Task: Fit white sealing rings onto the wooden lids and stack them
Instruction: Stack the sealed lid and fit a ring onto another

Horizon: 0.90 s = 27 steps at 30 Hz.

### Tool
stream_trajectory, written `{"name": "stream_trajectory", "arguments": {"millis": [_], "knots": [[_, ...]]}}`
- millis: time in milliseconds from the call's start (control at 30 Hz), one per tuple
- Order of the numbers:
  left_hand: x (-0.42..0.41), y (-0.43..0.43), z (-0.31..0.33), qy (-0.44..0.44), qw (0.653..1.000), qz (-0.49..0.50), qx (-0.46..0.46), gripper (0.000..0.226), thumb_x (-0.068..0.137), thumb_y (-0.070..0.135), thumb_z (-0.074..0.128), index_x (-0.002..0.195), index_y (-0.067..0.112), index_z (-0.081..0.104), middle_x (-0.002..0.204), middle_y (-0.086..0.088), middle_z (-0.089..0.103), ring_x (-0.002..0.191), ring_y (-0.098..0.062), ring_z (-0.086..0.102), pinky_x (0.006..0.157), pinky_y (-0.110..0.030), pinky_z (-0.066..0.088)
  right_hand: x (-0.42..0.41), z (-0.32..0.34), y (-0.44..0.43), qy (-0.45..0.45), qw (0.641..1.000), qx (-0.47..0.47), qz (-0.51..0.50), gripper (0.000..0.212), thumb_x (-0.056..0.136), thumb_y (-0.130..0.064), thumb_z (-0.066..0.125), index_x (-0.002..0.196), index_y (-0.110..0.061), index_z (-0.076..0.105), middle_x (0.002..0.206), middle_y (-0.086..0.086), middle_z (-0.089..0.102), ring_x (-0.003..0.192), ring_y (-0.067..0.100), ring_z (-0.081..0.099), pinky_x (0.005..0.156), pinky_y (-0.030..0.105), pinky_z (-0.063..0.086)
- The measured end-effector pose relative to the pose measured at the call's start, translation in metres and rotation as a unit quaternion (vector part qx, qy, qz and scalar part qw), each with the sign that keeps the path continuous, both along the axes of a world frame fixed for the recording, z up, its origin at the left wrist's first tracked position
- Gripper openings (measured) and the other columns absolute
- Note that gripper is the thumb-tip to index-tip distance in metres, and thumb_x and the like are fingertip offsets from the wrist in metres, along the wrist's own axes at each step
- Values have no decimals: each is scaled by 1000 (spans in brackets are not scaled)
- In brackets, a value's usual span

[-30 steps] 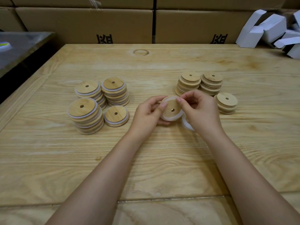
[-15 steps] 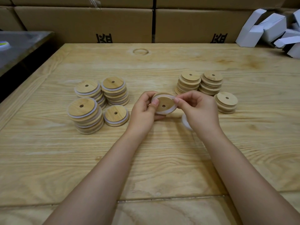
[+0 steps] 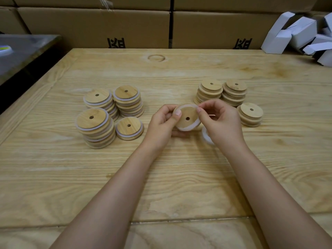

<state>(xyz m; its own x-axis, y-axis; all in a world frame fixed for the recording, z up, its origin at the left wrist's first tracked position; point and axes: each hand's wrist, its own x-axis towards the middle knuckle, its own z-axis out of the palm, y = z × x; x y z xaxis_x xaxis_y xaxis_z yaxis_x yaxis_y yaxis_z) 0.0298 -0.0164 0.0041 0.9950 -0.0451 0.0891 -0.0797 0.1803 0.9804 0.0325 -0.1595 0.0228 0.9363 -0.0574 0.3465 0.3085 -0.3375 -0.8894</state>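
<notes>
A round wooden lid (image 3: pixel 186 117) with a centre hole is held above the table, tilted toward me, with a white sealing ring (image 3: pixel 185 129) around its rim. My left hand (image 3: pixel 162 124) grips its left edge, thumb on top. My right hand (image 3: pixel 220 121) pinches the ring at the lid's upper right edge. More white rings (image 3: pixel 206 136) lie on the table, partly hidden under my right hand. Stacks of ringed lids (image 3: pixel 95 127) stand at the left, with a short stack (image 3: pixel 129 128) beside them. Stacks of plain lids (image 3: pixel 210 91) stand at the right.
The wooden table (image 3: pixel 161 177) has a raised border. Cardboard boxes (image 3: pixel 95 27) line the far edge. White folded cartons (image 3: pixel 296 35) pile up at the back right. A dark metal surface (image 3: pixel 21 53) lies off the table's left side.
The lid has turned and tilted between my hands while both stayed on it. My right fingers have shifted along the rim to its upper right edge.
</notes>
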Motion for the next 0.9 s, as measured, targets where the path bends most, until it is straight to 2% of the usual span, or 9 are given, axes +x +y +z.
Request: {"name": "stream_trajectory", "arguments": {"millis": [100,133,200,267,400,533,700,900], "knots": [[-2,-1,0,-31,997,-14,72,15,94,16,52,102,8,62,84,-8,65,75,-21,62,63,-38,54,-4,0,4,-22,999,-34,21,20,84,-13,65,76,-31,60,74,-15,65,71,1,61,67,19,50],[-2,-1,0,-40,995,-12,88,14,93,18,53,100,11,64,82,-5,65,73,-18,62,63,-36,53,-5,0,6,-31,998,-47,26,21,83,-14,65,76,-32,60,73,-15,64,71,1,60,68,19,49],[-3,-1,0,-43,996,2,84,8,93,17,54,94,17,62,75,1,65,64,-5,61,55,-20,48,-6,-1,7,-42,997,-65,24,18,83,-16,65,77,-32,60,75,-15,65,73,2,61,70,20,49],[-2,0,-1,-31,997,21,65,9,93,14,53,92,22,57,75,1,63,61,-2,58,53,-16,44,-6,-2,7,-48,996,-80,11,12,83,-18,67,80,-28,62,78,-15,65,75,2,61,72,20,49],[2,0,-1,-8,999,32,-10,14,95,10,49,95,23,52,88,-6,62,75,-12,57,65,-26,49,-4,-5,9,-54,993,-101,-16,10,80,-17,70,81,-23,62,77,-17,63,74,-2,59,70,18,47],[3,-1,-1,4,997,1,-75,16,96,7,45,98,21,52,90,-2,61,81,-12,60,75,-29,52,-4,-5,10,-54,996,-65,-24,14,80,-13,71,77,-23,61,79,-19,63,75,3,63,73,22,52],[3,1,0,1,996,15,-90,18,97,6,42,98,21,52,96,-5,57,90,-18,57,87,-44,50,-3,-5,12,-21,1000,5,-2,24,78,-11,72,70,-30,61,77,-16,67,74,0,66,71,18,53],[2,2,2,8,994,19,-110,18,97,6,41,97,20,52,98,-7,55,95,-22,54,92,-52,46,-1,-3,10,13,998,56,21,22,77,-8,73,68,-25,64,80,-9,71,77,7,68,73,19,53]]}}
